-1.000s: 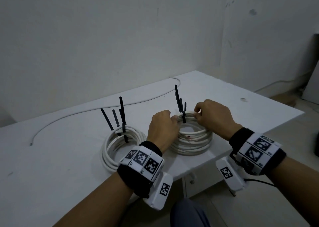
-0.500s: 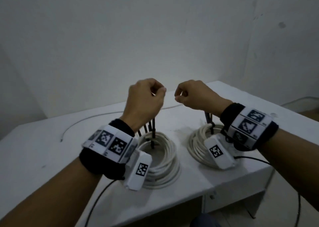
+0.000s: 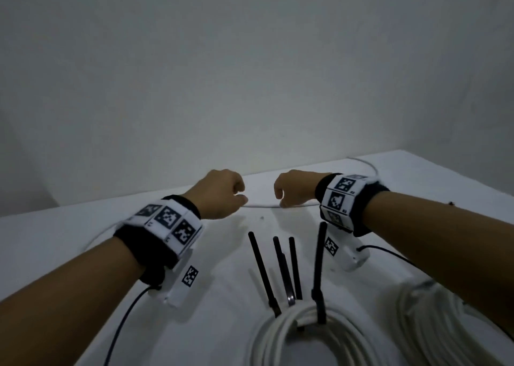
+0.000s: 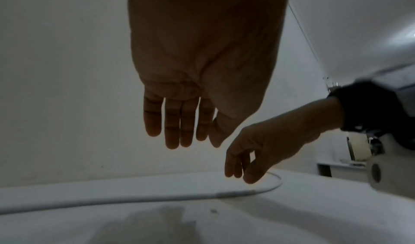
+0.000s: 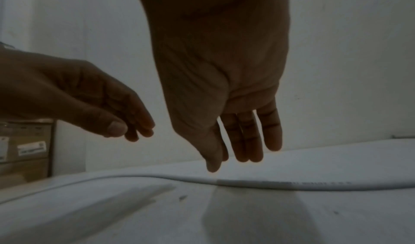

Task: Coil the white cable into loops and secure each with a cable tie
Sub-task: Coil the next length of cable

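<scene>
A loose white cable [image 3: 261, 206] lies along the back of the white table [image 3: 55, 243]. My left hand [image 3: 222, 193] and right hand [image 3: 292, 190] hover just above it, a short gap apart, and neither holds anything. In the left wrist view the left fingers [image 4: 177, 128] hang straight over the cable [image 4: 134, 199]. In the right wrist view the right fingers [image 5: 242, 141] hang relaxed, thumb tip just over the cable [image 5: 292, 184]. Nearer me lies a tied coil [image 3: 306, 335] with black cable ties [image 3: 261, 268] sticking up. A second coil [image 3: 422, 304] sits partly under my right arm.
A bare wall stands close behind the table. Black cords [image 3: 122, 318] trail from both wrist cameras across the near table. Cardboard boxes [image 5: 22, 150] stand off the table's left end. A small speck [image 3: 261, 217] lies near the loose cable.
Both hands left the right coil, rose with fingers curled, then moved back over the loose cable and uncurled. The view has shifted forward, so the coils now sit at the bottom.
</scene>
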`<state>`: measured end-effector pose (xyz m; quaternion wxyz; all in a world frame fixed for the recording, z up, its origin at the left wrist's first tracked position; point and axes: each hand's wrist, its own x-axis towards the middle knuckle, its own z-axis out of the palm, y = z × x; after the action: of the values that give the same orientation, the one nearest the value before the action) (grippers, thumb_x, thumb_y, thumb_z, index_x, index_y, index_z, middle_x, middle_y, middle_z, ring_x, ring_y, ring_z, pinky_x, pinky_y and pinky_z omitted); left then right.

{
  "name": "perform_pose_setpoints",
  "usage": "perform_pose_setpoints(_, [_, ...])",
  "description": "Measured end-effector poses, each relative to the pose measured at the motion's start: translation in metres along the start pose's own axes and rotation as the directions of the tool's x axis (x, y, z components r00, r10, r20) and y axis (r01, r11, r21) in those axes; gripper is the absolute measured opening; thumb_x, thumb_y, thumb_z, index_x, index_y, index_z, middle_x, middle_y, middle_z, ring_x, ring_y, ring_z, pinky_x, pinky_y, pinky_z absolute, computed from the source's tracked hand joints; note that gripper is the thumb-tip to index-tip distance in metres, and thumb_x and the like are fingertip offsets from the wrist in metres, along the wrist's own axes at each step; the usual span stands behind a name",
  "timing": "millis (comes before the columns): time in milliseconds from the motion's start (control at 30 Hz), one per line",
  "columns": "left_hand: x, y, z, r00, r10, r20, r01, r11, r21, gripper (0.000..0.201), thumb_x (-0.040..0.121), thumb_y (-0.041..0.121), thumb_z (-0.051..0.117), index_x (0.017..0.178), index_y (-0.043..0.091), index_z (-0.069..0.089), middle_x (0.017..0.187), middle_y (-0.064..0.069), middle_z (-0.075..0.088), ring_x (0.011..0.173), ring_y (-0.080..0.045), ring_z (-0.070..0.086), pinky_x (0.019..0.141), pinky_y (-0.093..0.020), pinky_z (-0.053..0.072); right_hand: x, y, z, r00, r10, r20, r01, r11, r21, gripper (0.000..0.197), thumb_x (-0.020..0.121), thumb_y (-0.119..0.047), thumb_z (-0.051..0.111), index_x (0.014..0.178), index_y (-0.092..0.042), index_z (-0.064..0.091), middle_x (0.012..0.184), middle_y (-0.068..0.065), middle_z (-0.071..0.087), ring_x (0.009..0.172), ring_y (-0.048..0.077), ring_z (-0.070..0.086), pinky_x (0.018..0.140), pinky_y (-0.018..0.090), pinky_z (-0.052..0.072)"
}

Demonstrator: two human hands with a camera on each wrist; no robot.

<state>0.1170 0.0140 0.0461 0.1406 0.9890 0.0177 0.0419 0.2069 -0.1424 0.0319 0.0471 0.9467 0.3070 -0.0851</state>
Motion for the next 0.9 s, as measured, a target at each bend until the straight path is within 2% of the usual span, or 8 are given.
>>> perform_pose_setpoints(100, [0.033,-0.009,0.029,0.997,0.038,0.074,-0.043,0.997,0.067,0.044,0.094,0.019,0.052,0.138,0.016,0.047,0.143,-0.005,0.048,0.126,-0.021,0.047,0.101,-0.029,0.038,0.025,0.009,0.014,0.999,0.020,0.029,-0.018,0.998,-0.062,0.034,0.092,-0.021,0.055,0.120,-0.001,0.056,0.123,0.014,0.058,0.112,0.031,0.056,0.089,0.036,0.049])
perform_pose_setpoints(233, [0.065,-0.010,0.059,0.978,0.030,0.208,-0.067,0.983,0.173,0.056,0.095,0.013,0.046,0.149,0.016,0.029,0.155,-0.006,0.032,0.141,-0.022,0.030,0.113,-0.033,0.028,0.035,0.014,0.022,0.993,0.036,0.109,-0.018,0.987,-0.162,0.025,0.091,-0.020,0.058,0.098,0.004,0.059,0.090,0.013,0.056,0.085,0.027,0.051,0.058,0.027,0.040])
perform_pose_setpoints(333, [0.076,-0.008,0.075,0.973,0.018,0.229,-0.075,0.967,0.242,0.044,0.094,0.009,0.047,0.138,0.012,0.047,0.142,-0.010,0.047,0.129,-0.025,0.045,0.104,-0.032,0.039,0.037,0.018,0.029,0.994,0.042,0.102,-0.024,0.984,-0.179,0.027,0.091,-0.020,0.058,0.109,0.001,0.058,0.105,0.017,0.060,0.085,0.027,0.052,0.069,0.029,0.040])
perform_pose_setpoints(467, [0.071,-0.005,0.074,0.985,0.036,0.171,-0.089,0.943,0.319,0.023,0.095,0.008,0.046,0.113,0.008,0.060,0.117,-0.011,0.060,0.096,-0.025,0.055,0.081,-0.030,0.043,0.027,0.022,0.028,0.996,0.062,0.069,-0.048,0.981,-0.187,0.019,0.094,-0.015,0.045,0.077,-0.008,0.044,0.092,0.007,0.050,0.084,0.026,0.047,0.083,0.036,0.038])
perform_pose_setpoints(533, [0.064,-0.006,0.059,0.986,0.057,0.154,-0.094,0.965,0.244,0.016,0.096,0.008,0.044,0.106,0.007,0.057,0.112,-0.013,0.059,0.090,-0.025,0.053,0.075,-0.030,0.041,0.016,0.024,0.016,0.998,0.057,0.014,-0.055,0.992,-0.115,0.015,0.095,-0.016,0.042,0.082,-0.009,0.045,0.092,0.007,0.053,0.081,0.026,0.048,0.076,0.033,0.039])
perform_pose_setpoints(700, [0.036,0.005,-0.017,0.983,0.054,-0.175,-0.074,0.992,-0.106,0.011,0.101,0.017,0.040,0.094,0.011,0.046,0.085,-0.005,0.053,0.071,-0.019,0.046,0.061,-0.032,0.037,-0.030,0.041,-0.038,0.989,0.043,-0.138,-0.037,0.998,0.043,0.021,0.098,-0.027,0.043,0.098,-0.009,0.054,0.089,0.006,0.059,0.079,0.023,0.052,0.069,0.032,0.040])
perform_pose_setpoints(800, [0.006,0.020,-0.072,0.917,-0.039,-0.397,-0.101,0.940,-0.325,0.015,0.101,0.021,0.040,0.090,0.012,0.046,0.083,-0.005,0.051,0.075,-0.025,0.050,0.071,-0.038,0.048,-0.065,0.051,-0.056,0.969,0.122,-0.213,-0.128,0.992,-0.017,0.015,0.096,-0.023,0.043,0.090,-0.011,0.050,0.088,0.006,0.055,0.077,0.025,0.051,0.068,0.032,0.041])
perform_pose_setpoints(900, [-0.032,0.039,-0.116,0.868,-0.109,-0.484,-0.164,0.858,-0.487,0.015,0.102,0.021,0.040,0.091,0.012,0.046,0.083,-0.005,0.050,0.073,-0.021,0.049,0.064,-0.033,0.049,-0.100,0.054,-0.066,0.942,0.221,-0.252,-0.189,0.971,0.145,0.020,0.099,-0.024,0.039,0.092,-0.010,0.050,0.094,0.010,0.058,0.077,0.026,0.053,0.066,0.031,0.043])
